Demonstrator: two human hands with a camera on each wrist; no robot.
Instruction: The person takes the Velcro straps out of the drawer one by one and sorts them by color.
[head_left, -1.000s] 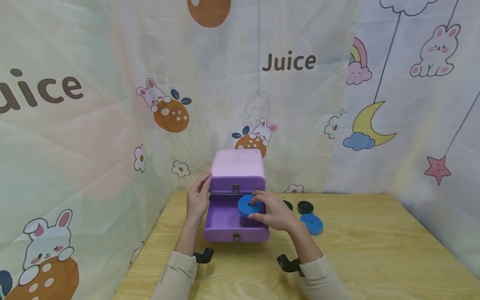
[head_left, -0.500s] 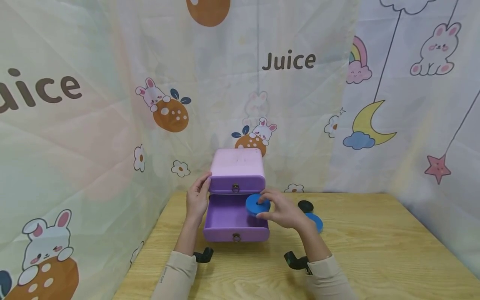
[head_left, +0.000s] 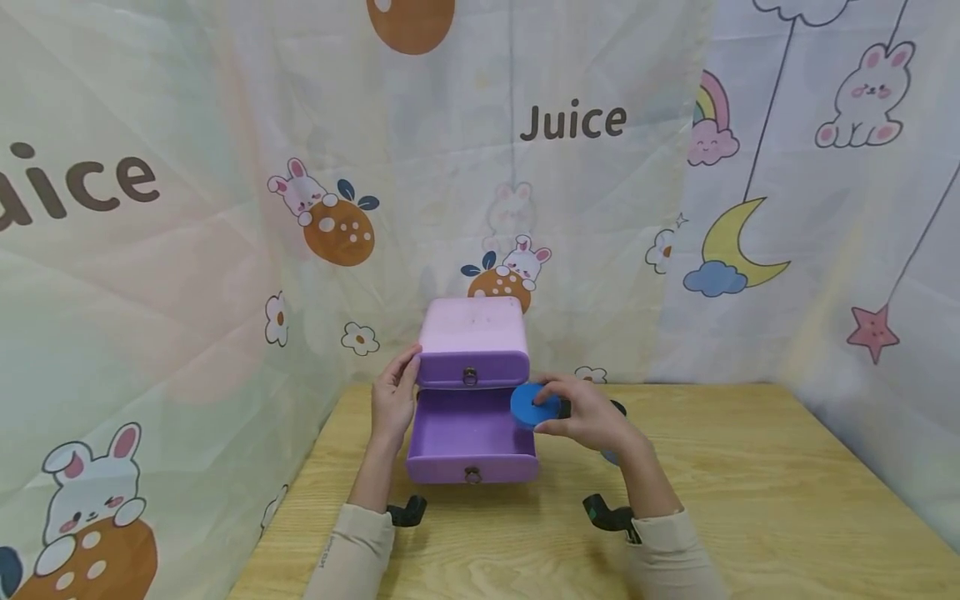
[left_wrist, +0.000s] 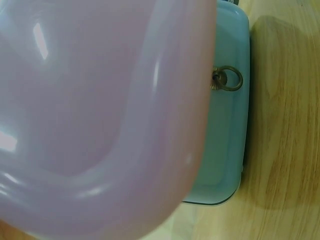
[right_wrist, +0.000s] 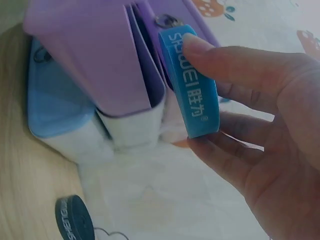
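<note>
A small cabinet (head_left: 476,321) with a pink top stands at the back of the table. Its upper purple drawer front (head_left: 442,369) is closed, while the purple drawer (head_left: 465,425) below is pulled out, its bottom bare. My left hand (head_left: 392,407) rests its fingers along the cabinet's upper left side, thumb by the front corner. My right hand (head_left: 588,410) pinches a blue roll of tape (head_left: 527,407) at the open drawer's right edge. White lettering runs along the roll's rim (right_wrist: 192,90) in the right wrist view, thumb on one face and fingers on the other.
A light-blue drawer front (left_wrist: 225,130) with a ring pull sits lowest in the cabinet. A black roll (right_wrist: 74,218) lies on the wooden table (head_left: 757,483). Behind my right wrist, another blue roll (head_left: 610,456) is mostly hidden. Printed cloth (head_left: 585,208) encloses the table's back and sides.
My right hand has moved right with the blue roll of tape, from over the drawer to its right edge. It now covers more of the rolls behind. My left hand stays at the cabinet.
</note>
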